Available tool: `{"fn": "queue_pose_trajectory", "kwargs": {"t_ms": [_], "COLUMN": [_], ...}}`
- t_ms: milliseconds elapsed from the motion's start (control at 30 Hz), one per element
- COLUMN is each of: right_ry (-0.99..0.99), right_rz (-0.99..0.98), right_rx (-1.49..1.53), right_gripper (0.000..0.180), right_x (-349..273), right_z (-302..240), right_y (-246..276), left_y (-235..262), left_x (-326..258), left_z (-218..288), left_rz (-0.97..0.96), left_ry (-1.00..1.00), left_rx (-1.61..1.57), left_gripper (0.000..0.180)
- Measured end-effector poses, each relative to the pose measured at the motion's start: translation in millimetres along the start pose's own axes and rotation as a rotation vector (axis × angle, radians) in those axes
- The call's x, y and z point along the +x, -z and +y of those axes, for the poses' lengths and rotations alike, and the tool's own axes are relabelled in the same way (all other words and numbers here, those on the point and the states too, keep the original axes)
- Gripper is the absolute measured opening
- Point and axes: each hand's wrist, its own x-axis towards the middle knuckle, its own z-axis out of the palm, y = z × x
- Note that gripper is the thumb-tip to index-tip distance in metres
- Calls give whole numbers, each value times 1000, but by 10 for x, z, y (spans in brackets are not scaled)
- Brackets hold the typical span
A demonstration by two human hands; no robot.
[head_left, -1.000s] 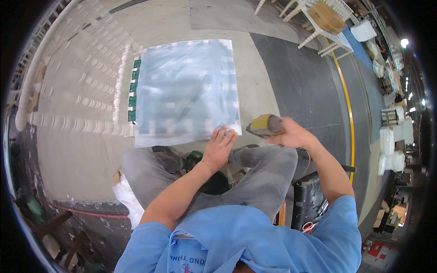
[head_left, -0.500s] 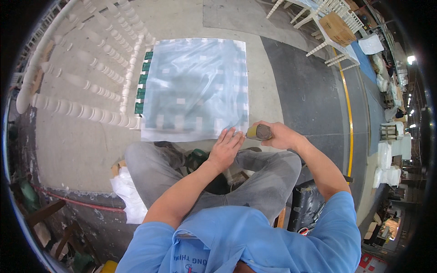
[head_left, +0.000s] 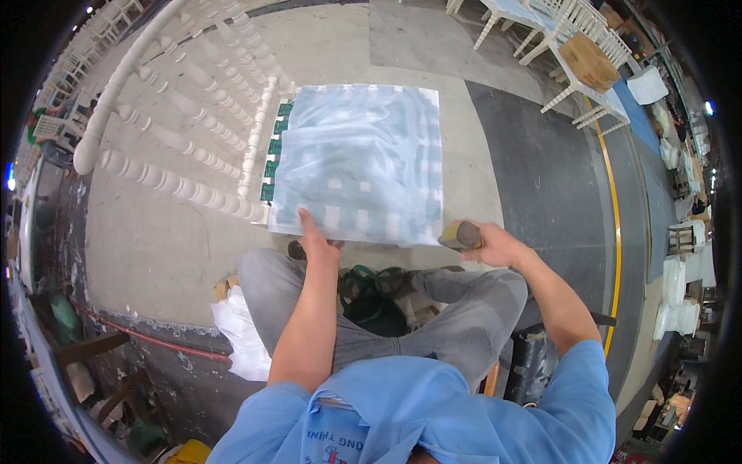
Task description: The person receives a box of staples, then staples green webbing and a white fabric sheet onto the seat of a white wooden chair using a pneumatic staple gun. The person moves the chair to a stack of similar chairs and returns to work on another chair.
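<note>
Concrete floor (head_left: 154, 247) in pale grey fills most of the view, giving way on the right to a darker strip (head_left: 541, 178) edged by a yellow line (head_left: 616, 232). On the pale part lies a white chair laid flat, its turned spindle back (head_left: 185, 147) spreading toward the upper left and its square seat (head_left: 359, 162) wrapped in clear plastic film, with green showing through the wrap and along the seat's left edge. The seat's near edge sits just in front of the person's knees, clad in grey trousers (head_left: 456, 309).

The left hand (head_left: 315, 238) reaches forward with the fingers extended and held together, the fingertips resting on the near edge of the wrapped seat, toward its left corner; the palm faces down and nothing is gripped. The right hand (head_left: 495, 246) is closed around a small sanding block (head_left: 461, 233), tan on one face and dark on the other, holding it just beside the seat's near right corner. Whether the block touches the plastic cannot be told.

Between the person's legs a green object (head_left: 363, 286) rests on the floor. A white plastic bag (head_left: 243, 332) lies beside the left thigh. More white furniture (head_left: 541, 31) stands at the top right, one piece carrying a brown cardboard sheet (head_left: 589, 62).
</note>
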Motion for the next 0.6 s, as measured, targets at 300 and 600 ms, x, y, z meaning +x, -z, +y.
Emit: {"fn": "queue_pose_trajectory", "kwargs": {"t_ms": [300,600], "right_ry": [-134,-58], "right_rz": [279,473], "right_rx": [354,523], "right_gripper": [67,76], "right_x": [-703,-1237], "right_z": [89,144], "right_y": [43,-3], "left_y": [-42,-264], "left_x": [430,693], "left_z": [-181,-72], "left_rz": [75,-308], "left_ry": [-224,-157], "left_rx": [49,323], "left_gripper": [89,78]}}
